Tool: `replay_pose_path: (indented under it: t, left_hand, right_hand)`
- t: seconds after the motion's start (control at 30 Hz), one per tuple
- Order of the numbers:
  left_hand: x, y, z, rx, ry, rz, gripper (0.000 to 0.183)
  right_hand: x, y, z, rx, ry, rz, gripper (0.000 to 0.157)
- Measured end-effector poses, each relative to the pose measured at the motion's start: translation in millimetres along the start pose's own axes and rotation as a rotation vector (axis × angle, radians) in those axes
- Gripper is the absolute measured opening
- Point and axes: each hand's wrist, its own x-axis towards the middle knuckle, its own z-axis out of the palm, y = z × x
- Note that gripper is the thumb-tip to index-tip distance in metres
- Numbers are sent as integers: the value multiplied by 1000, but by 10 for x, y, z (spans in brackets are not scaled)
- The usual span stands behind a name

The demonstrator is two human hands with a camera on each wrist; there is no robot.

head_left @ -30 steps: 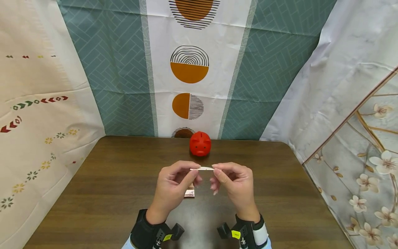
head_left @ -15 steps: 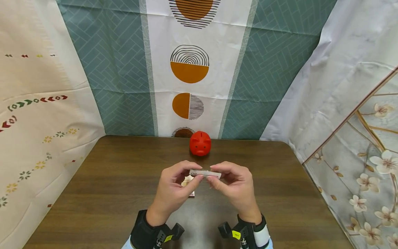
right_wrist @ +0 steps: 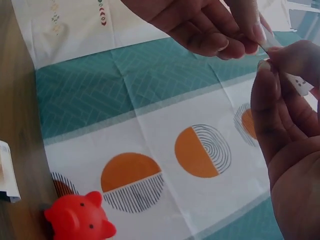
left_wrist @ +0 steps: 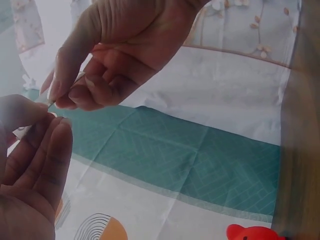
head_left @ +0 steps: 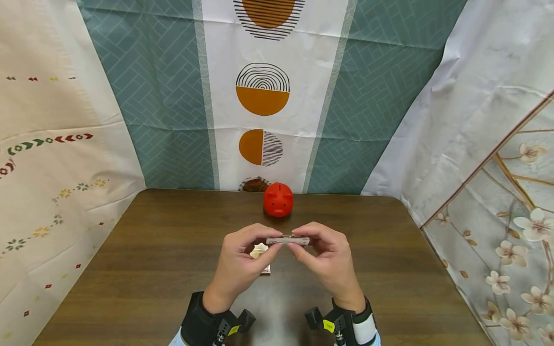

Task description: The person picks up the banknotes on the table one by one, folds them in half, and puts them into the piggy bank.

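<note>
Both hands meet above the middle of the table on a small folded slip of printed paper [head_left: 287,240], pale with dark marks. My left hand [head_left: 240,257] pinches its left part between thumb and curled index finger. Thumb and index finger of my right hand [head_left: 330,254] pinch the right part, with the two thumbs nearly side by side. In the right wrist view, some of the paper [right_wrist: 300,85] with dark print shows behind the right thumb. A small whitish and yellowish item [head_left: 259,250] lies below the left hand, partly covered by it, so its kind is unclear.
A red piggy bank [head_left: 278,200] with a slot on top stands at the far edge of the brown wooden table [head_left: 173,250]. Patterned cloths [head_left: 368,96] hang behind and at both sides.
The paper slip, earlier seen as a thin edge, has tilted so its printed side faces the head camera. My right hand has shifted slightly left, bringing the thumbs closer together.
</note>
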Motion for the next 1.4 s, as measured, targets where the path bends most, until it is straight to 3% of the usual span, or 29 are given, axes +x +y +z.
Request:
replay_pose_path:
  t: [0.37, 0.63, 0.97, 1.13, 1.4]
  left_hand:
    - [-2, -7, 24, -23, 9, 18, 25]
    - [3, 1, 12, -57, 21, 17, 28]
    - [-2, 43, -48, -29, 23, -55, 25]
    - [7, 60, -76, -33, 37, -79, 27]
    - [0, 73, -102, 15, 75, -57, 40]
  right_hand:
    - [0, -17, 5, -18, -39, -7, 41]
    - [-45, -20, 1, -61, 56, 39, 37]
    - [-63, -9, -45, -56, 71, 52, 39]
    - [-71, -2, -79, -9, 106, 59, 37]
    - [-47, 2, -96, 77, 95, 46, 30]
